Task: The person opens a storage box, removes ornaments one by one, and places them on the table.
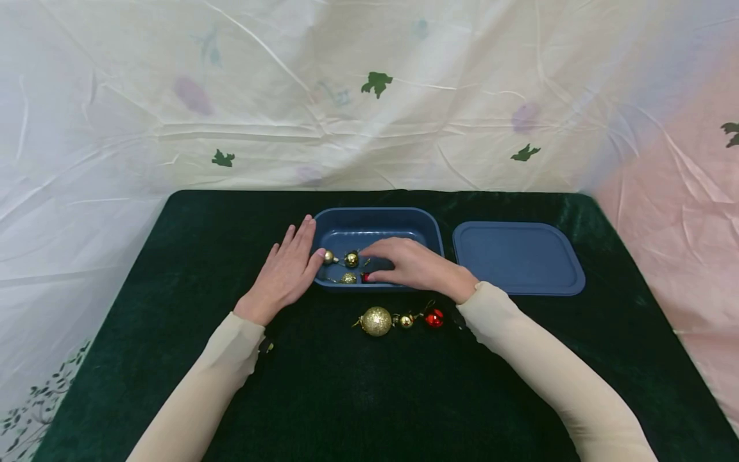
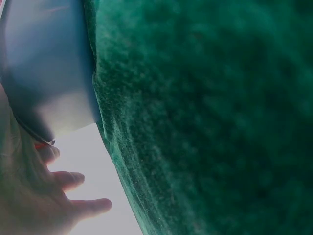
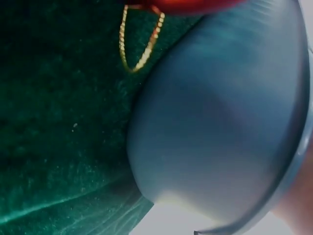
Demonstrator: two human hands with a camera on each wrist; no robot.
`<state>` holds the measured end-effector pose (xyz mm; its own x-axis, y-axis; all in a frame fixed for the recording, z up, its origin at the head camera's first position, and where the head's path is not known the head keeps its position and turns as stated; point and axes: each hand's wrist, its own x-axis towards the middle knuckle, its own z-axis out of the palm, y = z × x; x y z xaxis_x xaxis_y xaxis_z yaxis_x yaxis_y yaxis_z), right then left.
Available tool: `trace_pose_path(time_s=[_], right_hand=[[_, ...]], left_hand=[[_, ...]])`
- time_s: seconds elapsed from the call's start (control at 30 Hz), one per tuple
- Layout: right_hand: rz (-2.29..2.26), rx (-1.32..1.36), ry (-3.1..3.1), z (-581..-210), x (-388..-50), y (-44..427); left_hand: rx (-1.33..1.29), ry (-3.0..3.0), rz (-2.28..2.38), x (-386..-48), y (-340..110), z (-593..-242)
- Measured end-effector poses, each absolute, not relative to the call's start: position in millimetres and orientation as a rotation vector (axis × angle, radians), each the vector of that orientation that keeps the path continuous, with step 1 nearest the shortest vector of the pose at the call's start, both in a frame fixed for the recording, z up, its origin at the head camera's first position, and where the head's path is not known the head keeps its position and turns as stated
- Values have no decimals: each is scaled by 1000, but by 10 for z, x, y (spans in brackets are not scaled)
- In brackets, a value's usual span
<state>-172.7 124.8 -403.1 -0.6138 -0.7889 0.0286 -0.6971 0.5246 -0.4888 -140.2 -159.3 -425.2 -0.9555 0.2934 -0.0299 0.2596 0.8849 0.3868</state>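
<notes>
A blue rectangular container (image 1: 378,217) stands on the table, holding several small Christmas baubles. My left hand (image 1: 283,273) rests against its left rim, fingers extended and thumb over the edge near a matte gold bauble (image 1: 328,256). Inside the container, my right hand (image 1: 418,263) curves its fingers and thumb around a red bauble (image 1: 365,277), mostly hidden by the thumb. Just left of that hand lie a shiny gold bauble (image 1: 351,259) and a glittery gold one (image 1: 348,278). The left wrist view shows the left hand's fingers (image 2: 93,207) beside the container wall (image 2: 49,63).
In front of the container lie a large glitter-gold bauble (image 1: 376,321), a small gold bauble (image 1: 406,320) and a shiny red bauble (image 1: 434,318) in a row. A flat blue lid (image 1: 516,256) sits to the right on the dark green tablecloth (image 1: 358,398).
</notes>
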Motion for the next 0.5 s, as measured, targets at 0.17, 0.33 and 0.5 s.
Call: trace_pose_path(time_s=[0.17, 0.33, 0.5], right_hand=[[-679, -1274, 2563, -4043, -1739, 1223], [-668, -1272, 2543, -4039, -1765, 1209], [-637, -1258, 2526, -4040, -1805, 1185]], left_hand=[[434, 2962, 591, -1409, -1592, -4246], [433, 2960, 595, -1407, -1595, -4236], [431, 2957, 602, -1410, -1592, -4227]])
